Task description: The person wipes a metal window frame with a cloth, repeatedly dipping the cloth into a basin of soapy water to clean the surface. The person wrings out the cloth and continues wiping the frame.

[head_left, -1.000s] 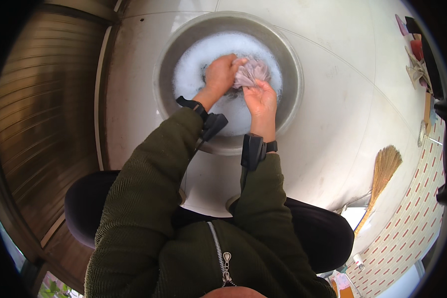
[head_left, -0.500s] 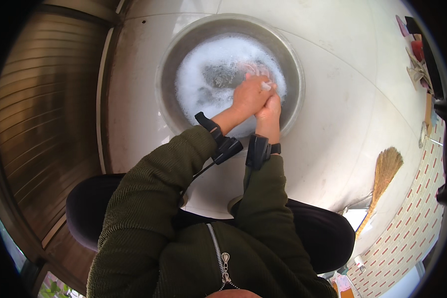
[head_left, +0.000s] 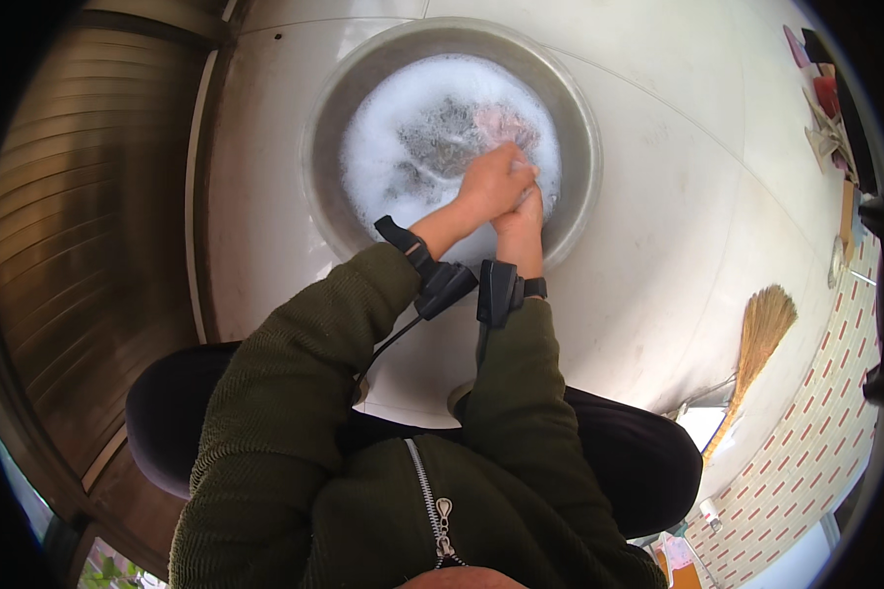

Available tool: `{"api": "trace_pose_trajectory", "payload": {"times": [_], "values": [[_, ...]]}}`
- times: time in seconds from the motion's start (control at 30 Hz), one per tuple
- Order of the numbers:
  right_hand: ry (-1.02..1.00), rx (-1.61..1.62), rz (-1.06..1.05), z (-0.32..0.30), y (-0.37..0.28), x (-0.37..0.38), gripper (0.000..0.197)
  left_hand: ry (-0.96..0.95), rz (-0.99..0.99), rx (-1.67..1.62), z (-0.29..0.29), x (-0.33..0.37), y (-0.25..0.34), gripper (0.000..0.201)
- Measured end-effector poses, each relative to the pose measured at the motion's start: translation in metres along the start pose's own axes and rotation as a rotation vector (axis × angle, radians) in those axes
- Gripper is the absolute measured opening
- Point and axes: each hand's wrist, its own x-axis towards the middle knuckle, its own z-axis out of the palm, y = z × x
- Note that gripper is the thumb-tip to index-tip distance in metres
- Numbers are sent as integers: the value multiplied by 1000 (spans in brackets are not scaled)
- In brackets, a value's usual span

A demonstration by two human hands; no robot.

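Note:
A wide grey metal basin (head_left: 580,147) holds water under white suds (head_left: 378,128). Over its right-hand part my two hands are pressed together, fingers closed. My left hand (head_left: 493,183) lies on top, curled over my right hand (head_left: 523,221), whose fingers are mostly hidden beneath it. A soaked pink cloth (head_left: 504,124) shows in the foamy water just beyond them and seems to run into their grip; its shape is blurred by suds. Greyish water shows through a gap in the foam left of the cloth.
The basin stands on pale floor tiles (head_left: 668,196). A brown slatted panel (head_left: 98,216) rises at the left. At the right lie a straw broom (head_left: 761,329), a patterned mat (head_left: 786,452) and assorted items (head_left: 827,108) along the edge. Black devices (head_left: 501,293) are strapped to both wrists.
My hands stay clasped and have drawn slightly nearer to me. More of the pink cloth shows beyond them, and the gap in the suds has widened.

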Motion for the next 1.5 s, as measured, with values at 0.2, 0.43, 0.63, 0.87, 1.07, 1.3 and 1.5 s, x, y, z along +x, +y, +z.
{"api": "trace_pose_trajectory", "payload": {"times": [0.2, 0.43, 0.63, 0.87, 1.07, 1.3, 1.5], "values": [[-28, 116, 13, 21, -3, -8, 54, 243, -27, 226, -63, 33, -31, 34], [246, 75, 134, 14, -4, -9, 47, 114, -276, -6, -28, 23, -60, 39], [-15, 74, 54, 11, -12, -5, 42, -3, 41, 132, -10, -13, 33, 37], [64, 126, 57, 24, -1, -16, 57, 409, -33, 218, -60, 41, -51, 38], [91, 72, 110, 10, -7, -14, 57, -43, -348, -227, -21, 16, -29, 36], [128, 81, 23, 16, -5, -7, 43, 50, 64, 290, -34, 5, 18, 43], [89, 44, 90, 17, 1, -13, 48, 581, -104, 381, -51, 45, -79, 41]]}}
